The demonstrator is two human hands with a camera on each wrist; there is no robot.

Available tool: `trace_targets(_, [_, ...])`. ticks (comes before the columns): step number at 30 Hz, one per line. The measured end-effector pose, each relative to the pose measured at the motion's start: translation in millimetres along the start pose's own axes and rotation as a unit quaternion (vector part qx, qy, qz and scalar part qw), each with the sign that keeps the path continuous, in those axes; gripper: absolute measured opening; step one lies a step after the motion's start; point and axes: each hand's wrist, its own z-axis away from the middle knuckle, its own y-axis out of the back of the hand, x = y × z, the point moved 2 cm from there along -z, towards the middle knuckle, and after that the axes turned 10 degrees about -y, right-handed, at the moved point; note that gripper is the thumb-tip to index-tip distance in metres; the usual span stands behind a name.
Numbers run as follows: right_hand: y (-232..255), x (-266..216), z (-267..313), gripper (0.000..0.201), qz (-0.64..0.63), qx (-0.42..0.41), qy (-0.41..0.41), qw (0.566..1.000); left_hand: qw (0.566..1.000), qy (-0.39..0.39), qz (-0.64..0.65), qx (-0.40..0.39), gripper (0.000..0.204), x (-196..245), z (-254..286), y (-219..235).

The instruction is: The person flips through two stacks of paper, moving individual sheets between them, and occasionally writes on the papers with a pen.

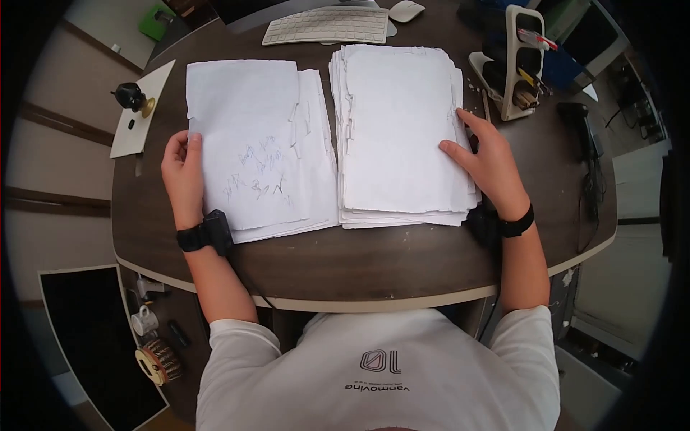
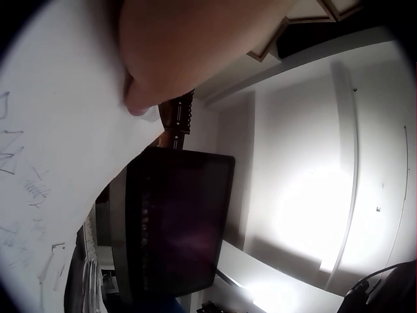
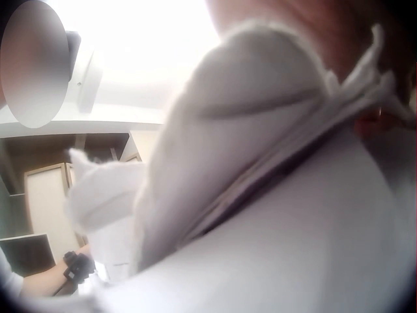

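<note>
At the left edge of the written-on sheet (image 1: 244, 165), the left hand (image 1: 184, 172) grips the paper, thumb on top and fingers curled by the edge. That sheet tops a left pile of papers. The left wrist view shows part of the left hand (image 2: 182, 52) over paper with pen marks (image 2: 58, 117). The right hand (image 1: 492, 161) rests on the right side of a thicker pile topped by a blank sheet (image 1: 402, 129), thumb and forefinger spread apart. Its other fingers are hidden. Bent, ragged paper edges (image 3: 241, 98) fill much of the right wrist view.
A white keyboard (image 1: 327, 27) and mouse (image 1: 407, 11) lie behind the piles. At the back right stands a white pen holder (image 1: 512, 68), with a black device (image 1: 575, 118) and cable beside it. A white board (image 1: 144, 108) with a black object is at left.
</note>
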Motion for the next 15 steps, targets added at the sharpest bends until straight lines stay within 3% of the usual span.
trace_targets(2, [4,-2,0,0.067,-0.016,0.016,-0.005,1.0,0.992,0.003,0.112,0.056,0.024,1,0,3])
trace_targets(5, [7,1,1,0.061,-0.033,0.0,-0.001,0.999,0.976,0.019,0.21,0.059,0.026,-1,-1,8])
trace_targets(8, [9,2,-1,0.057,-0.03,-0.027,-0.033,0.999,0.954,0.048,0.295,0.007,0.025,28,-1,-13])
trace_targets(12, [4,8,0,0.06,-0.03,0.003,0.002,1.0,0.965,0.043,0.258,-0.019,0.037,100,5,-87])
trace_targets(15, [6,7,0,0.064,-0.019,0.008,0.001,1.0,0.977,-0.012,0.174,-0.121,0.051,115,10,-136])
